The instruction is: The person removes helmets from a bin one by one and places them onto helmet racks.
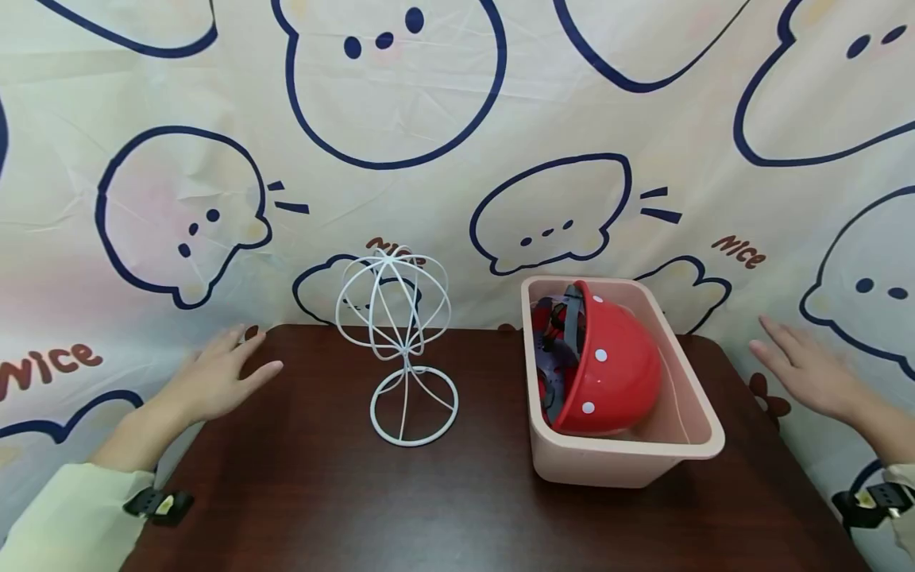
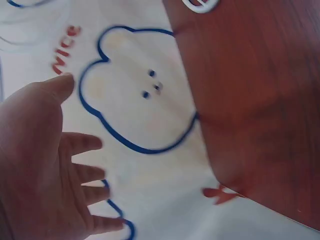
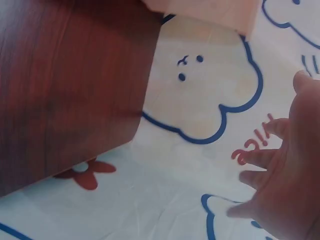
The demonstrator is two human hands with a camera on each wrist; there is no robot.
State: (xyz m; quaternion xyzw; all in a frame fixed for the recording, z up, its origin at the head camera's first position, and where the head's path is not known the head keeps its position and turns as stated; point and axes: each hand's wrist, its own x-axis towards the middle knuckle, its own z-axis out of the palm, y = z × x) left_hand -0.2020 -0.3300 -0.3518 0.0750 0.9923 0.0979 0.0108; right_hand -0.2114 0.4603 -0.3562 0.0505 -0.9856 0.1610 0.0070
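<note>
My left hand (image 1: 214,377) hovers at the table's left edge, fingers spread, holding nothing; the left wrist view shows the same hand (image 2: 45,165) over the printed cloth. Past the table's right edge is my right hand (image 1: 811,369), also with spread fingers and nothing in it. A white wire stand (image 1: 406,357) with a round cage top stands upright at the back middle of the table. To its right, a pink plastic bin (image 1: 608,465) holds a red helmet (image 1: 622,365) with white dots, lying on its side. Its grey straps and dark padding face left. Neither hand touches these things.
The dark brown wooden table (image 1: 343,508) carries both the stand and the bin. A pale cloth (image 1: 443,206) printed with blue cartoon outlines hangs behind the table and along its sides. A black band with a small device (image 1: 159,506) circles the left wrist.
</note>
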